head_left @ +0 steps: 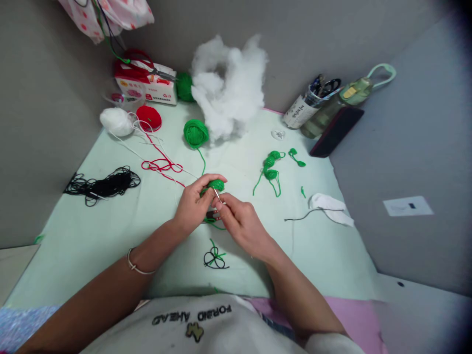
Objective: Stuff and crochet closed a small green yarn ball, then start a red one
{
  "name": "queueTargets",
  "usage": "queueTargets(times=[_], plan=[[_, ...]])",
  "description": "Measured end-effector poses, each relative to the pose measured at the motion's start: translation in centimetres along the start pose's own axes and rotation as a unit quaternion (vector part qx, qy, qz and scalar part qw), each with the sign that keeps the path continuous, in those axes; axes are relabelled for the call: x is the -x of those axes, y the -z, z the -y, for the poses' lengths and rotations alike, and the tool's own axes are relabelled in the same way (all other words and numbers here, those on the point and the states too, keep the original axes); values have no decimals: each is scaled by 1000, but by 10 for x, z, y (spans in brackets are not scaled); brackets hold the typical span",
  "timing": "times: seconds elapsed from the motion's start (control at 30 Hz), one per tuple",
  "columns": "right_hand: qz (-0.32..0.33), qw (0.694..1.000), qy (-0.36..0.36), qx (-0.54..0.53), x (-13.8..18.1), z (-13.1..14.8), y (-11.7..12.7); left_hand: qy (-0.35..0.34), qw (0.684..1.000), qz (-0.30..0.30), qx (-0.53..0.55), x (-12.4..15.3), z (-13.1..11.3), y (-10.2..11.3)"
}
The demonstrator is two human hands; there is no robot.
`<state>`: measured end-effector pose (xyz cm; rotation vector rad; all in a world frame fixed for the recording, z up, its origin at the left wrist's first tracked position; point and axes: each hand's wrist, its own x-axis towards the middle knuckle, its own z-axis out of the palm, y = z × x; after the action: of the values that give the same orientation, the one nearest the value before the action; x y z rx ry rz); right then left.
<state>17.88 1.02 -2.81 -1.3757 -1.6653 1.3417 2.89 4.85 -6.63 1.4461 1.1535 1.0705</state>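
My left hand (192, 202) is closed around a small green crocheted piece (217, 185), whose rounded top shows between thumb and fingers. A slim metal crochet hook (217, 193) is pinched in my right hand (241, 221), its tip at the green piece. From the left hand a strand runs back to a green yarn ball (196, 133). Something dark with red, partly covered by the fingers, lies under the hands; I cannot make out what it is. Loose green and black yarn ends (215, 258) rest on the table in front of the hands.
White stuffing (236, 83) stands at the back. To the left are black yarn (105, 185), tangled red yarn (162, 165) and a white yarn ball (116, 122). Several green crocheted pieces (271, 164), a phone (337, 132) and a bottle (324, 118) are on the right. Grey partitions surround the table.
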Motion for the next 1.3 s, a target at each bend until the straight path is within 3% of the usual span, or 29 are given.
queueTargets(times=[0.07,0.2,0.27,0.33,0.4,0.47,0.5,0.57,0.63,0.7,0.77,0.83,0.93,1.03,1.1,1.2,1.3], plan=[[54,985,-37,-159,-5,-2,6,-36,999,-22,-24,0,2,2],[185,894,-115,-390,-10,-4,8,-59,995,-62,-50,-6,4,6],[287,866,-119,-392,-8,-2,4,-17,998,-68,-6,-11,6,9],[331,885,-92,-313,-4,1,3,38,993,-69,83,-16,9,14],[210,960,-61,-175,-3,2,8,75,978,-60,183,-20,11,18],[34,999,-38,-3,-4,-3,19,93,959,-45,262,-21,13,19],[-37,994,-36,94,-6,-7,24,99,952,-36,289,-21,13,19],[-148,952,-23,266,-10,-16,33,111,941,-21,320,-19,13,15],[-208,918,10,339,-14,-23,35,119,938,-4,327,-15,12,9],[-201,934,50,291,-17,-23,28,121,938,16,325,-10,10,3],[-137,977,68,148,-19,-21,15,132,933,34,333,-6,7,-4],[-74,997,33,-10,-22,-19,2,152,923,42,350,-2,4,-9],[-23,984,-39,-171,-25,-22,-8,175,912,32,369,0,-1,-12],[17,970,-62,-233,-25,-24,-5,184,900,2,394,-3,-2,-10],[-23,976,-25,-215,-25,-23,1,173,897,-28,406,-6,-1,-8],[-135,971,71,-183,-23,-19,9,149,904,-57,397,-8,1,-4],[-153,946,95,-269,-23,-15,12,124,922,-55,363,-7,2,-5]])
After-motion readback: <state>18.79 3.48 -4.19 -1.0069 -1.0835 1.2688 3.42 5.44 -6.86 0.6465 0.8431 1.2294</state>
